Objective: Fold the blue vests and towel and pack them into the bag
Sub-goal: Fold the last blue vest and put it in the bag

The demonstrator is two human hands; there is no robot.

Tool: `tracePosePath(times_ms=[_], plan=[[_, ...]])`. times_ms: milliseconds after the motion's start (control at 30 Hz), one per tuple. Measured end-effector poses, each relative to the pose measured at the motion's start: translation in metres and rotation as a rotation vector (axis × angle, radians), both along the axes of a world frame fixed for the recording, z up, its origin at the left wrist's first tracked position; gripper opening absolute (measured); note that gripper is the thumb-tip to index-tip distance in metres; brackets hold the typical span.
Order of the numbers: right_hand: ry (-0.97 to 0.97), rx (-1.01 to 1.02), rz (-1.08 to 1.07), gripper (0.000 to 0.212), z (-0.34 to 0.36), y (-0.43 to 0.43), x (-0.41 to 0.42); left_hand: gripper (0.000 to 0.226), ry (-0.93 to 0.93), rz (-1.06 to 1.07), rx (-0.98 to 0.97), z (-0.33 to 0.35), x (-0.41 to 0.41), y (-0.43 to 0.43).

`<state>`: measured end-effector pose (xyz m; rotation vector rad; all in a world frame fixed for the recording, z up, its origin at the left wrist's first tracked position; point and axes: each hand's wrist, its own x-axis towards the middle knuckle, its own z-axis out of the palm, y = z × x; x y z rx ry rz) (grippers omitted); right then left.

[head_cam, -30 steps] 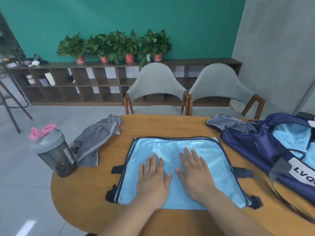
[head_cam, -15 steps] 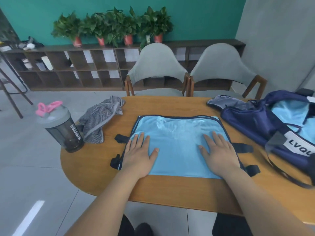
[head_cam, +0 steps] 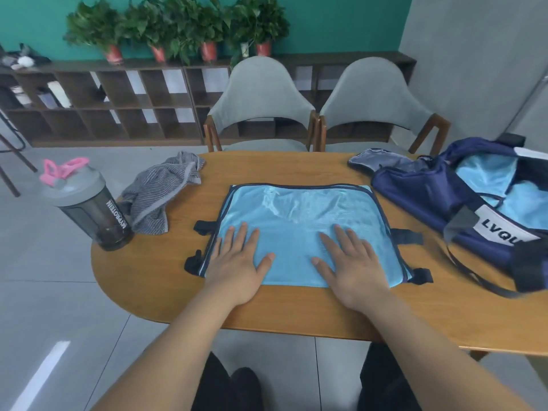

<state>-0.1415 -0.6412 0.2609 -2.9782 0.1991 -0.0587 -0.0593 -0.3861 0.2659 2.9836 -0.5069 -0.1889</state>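
Pressing flat on the counter (head_cam: 296,315). Bag (head_cam: 430,197) at 3 o'clock, mouth open, blue cloth inside; white patch reads "LVQU", rest cut off. Folded vest (head_cam: 299,215) at centre, long axis 9-to-3. Towel (head_cam: 160,197) crumpled at 10 o'clock. Left hand (head_cam: 237,262) and right hand (head_cam: 353,265) lie palm-down on the vest's near half, fingers (head_cam: 241,235) straight, spread, gripping nothing; right hand nearer the bag. Bottle (head_cam: 89,206) reads "MYPROTEIN".

Gym kit spread on a wooden table (head_cam: 296,310).
A folded blue vest (head_cam: 299,215) lies at centre; grey striped towel (head_cam: 160,197) at 10 o'clock, shaker bottle (head_cam: 89,209) at 9 on the rim, open navy bag (head_cam: 430,194) at 3.
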Motion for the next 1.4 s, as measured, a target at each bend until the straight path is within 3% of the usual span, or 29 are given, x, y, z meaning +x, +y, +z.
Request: tracePosePath(times_ms=[433,700,867,967,1200,1400], plan=[[-0.013,0.008,-0.093,0.075,0.008,-0.039,-0.014,0.086,0.011,-0.082,0.032,0.003,0.026,0.028],[0.015,-0.043,-0.127,0.071,0.007,-0.029,-0.005,0.084,-0.040,0.039,0.106,0.011,0.009,0.012],[-0.078,-0.011,0.092,0.083,0.012,0.030,0.010,0.075,-0.043,-0.033,-0.059,0.009,-0.011,0.005],[-0.018,0.017,0.230,0.085,0.008,0.058,0.022,0.072,-0.021,-0.024,-0.142,0.004,-0.011,0.018],[0.087,0.031,0.164,0.062,0.022,0.089,0.055,0.043,-0.258,-0.065,-0.438,0.005,0.006,0.080],[0.076,0.043,0.451,0.070,0.011,0.129,0.062,0.038,-0.245,0.188,-0.565,0.005,0.017,0.111]])
